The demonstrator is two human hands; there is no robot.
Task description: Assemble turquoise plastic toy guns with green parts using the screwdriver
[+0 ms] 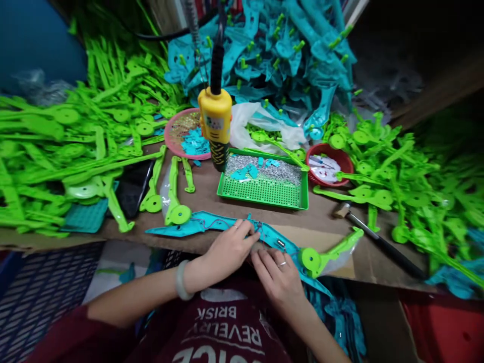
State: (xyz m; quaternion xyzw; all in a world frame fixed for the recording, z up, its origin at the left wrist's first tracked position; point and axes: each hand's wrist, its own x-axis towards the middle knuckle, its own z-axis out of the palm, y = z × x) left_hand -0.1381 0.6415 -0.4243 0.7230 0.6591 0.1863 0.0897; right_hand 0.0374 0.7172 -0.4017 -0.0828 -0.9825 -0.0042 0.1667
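Observation:
A long, curved blue plastic shell lies across the bench edge in front of me, its hollow side up with thin wires and a small metal part inside. My left hand is closed at the shell's middle, fingers bent over its near edge. Beside it, my right hand is also closed on the near edge, fingertips close to the left ones. Whatever lies between the fingertips is hidden. Green arm-shaped pieces with round discs, one at the left and one at the right, meet the shell near its ends.
A yellow electric screwdriver hangs above a green tray of screws and blue bits. A pink basket, a red bowl and a hammer lie around. Green parts and blue shells are heaped behind.

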